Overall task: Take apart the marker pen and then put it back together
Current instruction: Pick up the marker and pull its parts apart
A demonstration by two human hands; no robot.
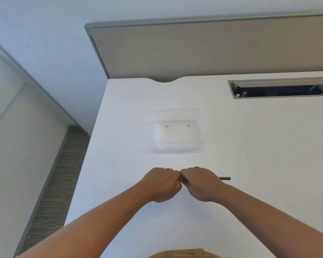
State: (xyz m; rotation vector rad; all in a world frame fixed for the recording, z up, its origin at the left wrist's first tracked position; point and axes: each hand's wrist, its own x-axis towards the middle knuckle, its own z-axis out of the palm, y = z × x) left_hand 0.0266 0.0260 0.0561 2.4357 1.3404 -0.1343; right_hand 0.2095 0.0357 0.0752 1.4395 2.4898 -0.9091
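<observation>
While fisted, two hands [181, 183] grip one marker [224, 178].

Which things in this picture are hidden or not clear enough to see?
- Marker pen: head view; both fists cover it, only a dark end shows past the right hand. Cap on or off cannot be told.
- Left hand: its grip is closed, contents hidden by the fingers.
- Clear tray: two dark specks inside, too small to identify.
- Cable hatch: cut off by the right edge.
</observation>
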